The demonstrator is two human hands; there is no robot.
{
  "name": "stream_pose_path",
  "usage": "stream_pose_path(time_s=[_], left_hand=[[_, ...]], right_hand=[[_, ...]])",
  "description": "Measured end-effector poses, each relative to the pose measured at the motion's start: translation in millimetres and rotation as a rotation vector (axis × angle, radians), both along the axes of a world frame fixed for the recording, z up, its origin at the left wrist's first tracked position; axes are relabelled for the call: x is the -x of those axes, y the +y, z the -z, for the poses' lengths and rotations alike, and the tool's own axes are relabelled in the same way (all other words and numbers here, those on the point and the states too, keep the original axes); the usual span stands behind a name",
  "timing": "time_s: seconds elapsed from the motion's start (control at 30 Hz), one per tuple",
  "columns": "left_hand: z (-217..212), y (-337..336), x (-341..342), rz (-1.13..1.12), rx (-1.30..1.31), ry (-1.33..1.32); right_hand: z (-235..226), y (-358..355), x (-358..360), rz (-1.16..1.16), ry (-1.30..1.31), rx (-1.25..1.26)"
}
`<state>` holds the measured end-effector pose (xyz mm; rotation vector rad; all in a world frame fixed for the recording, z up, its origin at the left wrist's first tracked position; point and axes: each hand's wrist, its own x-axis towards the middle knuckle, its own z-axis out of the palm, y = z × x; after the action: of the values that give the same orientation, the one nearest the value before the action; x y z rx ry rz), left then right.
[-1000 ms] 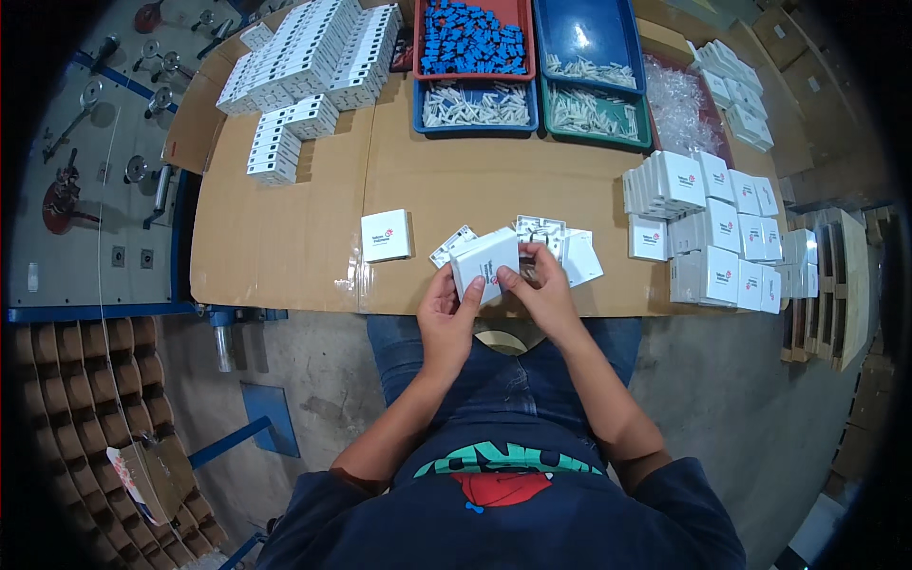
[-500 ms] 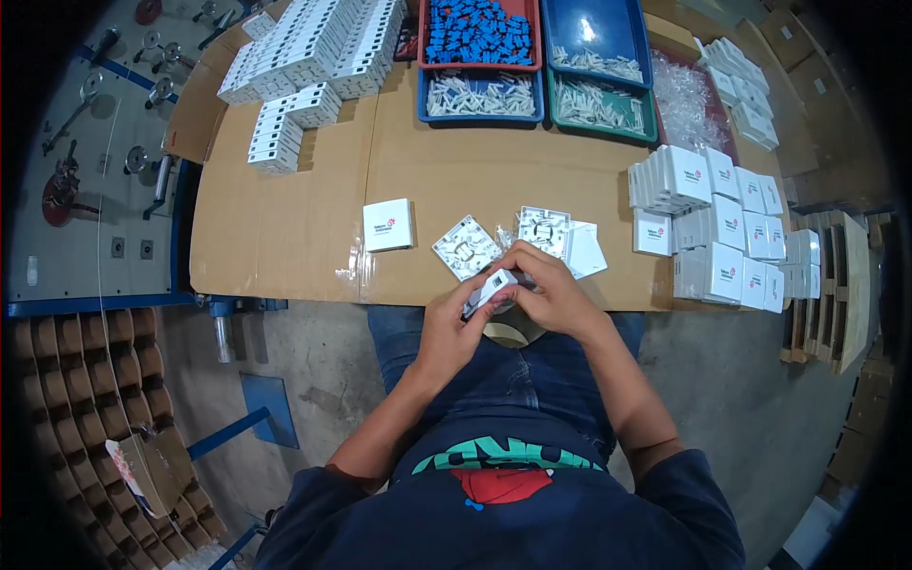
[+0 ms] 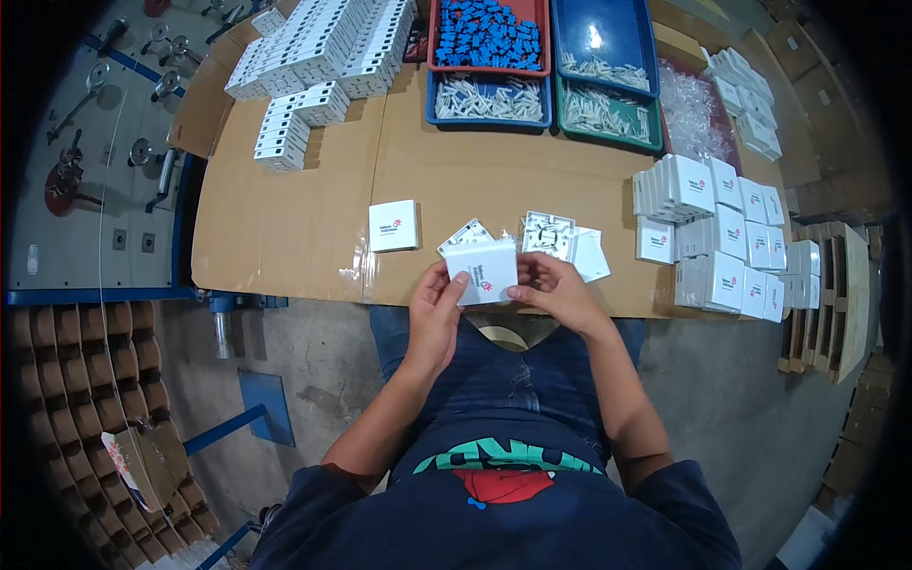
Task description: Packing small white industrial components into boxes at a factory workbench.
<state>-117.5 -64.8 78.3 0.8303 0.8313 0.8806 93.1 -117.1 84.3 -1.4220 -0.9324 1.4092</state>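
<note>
A square white plastic box [image 3: 483, 269] with a small red logo faces up between my hands, just over the table's near edge. My left hand [image 3: 436, 309] grips its left side, thumb on the front face. My right hand [image 3: 559, 293] pinches its right edge with thumb and fingers. Partly hidden behind it lies an open white housing [image 3: 467, 234] with its inner parts showing. Right of that is another open white housing [image 3: 547, 233], beside a plain white cover [image 3: 590, 255]. A closed white box [image 3: 392, 226] lies to the left.
On the cardboard-covered table [image 3: 313, 218], white boxes [image 3: 299, 52] are stacked at the far left, and logo-marked boxes [image 3: 729, 228] at the right. A red tray [image 3: 546, 38] of blue pieces and a blue tray [image 3: 547, 119] of small white pieces stand at the back.
The held box has turned from edge-on to show its flat logo face. My hands have moved apart to its two sides.
</note>
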Motion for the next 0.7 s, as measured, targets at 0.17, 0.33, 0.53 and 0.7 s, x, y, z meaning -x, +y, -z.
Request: stream_pose_path(time_s=[0.17,0.33,0.53,0.7], left_hand=[[14.0,-8.1,2.3,-0.050,0.231,0.138],[32.1,18.3,31.4,-0.291,-0.114,0.506],[56.5,51.9,77.1,-0.368,-0.656,1.107],[65.9,27.1,87.6,-0.519,-0.380,0.620]], right_hand=[[17.8,20.2,12.8,0.136,0.105,-0.025],[9.1,54.0,11.9,0.081,-0.540,-0.086],[14.8,78.5,16.3,0.001,-0.779,-0.227],[10.6,104.6,37.5,-0.020,-1.064,-0.463]])
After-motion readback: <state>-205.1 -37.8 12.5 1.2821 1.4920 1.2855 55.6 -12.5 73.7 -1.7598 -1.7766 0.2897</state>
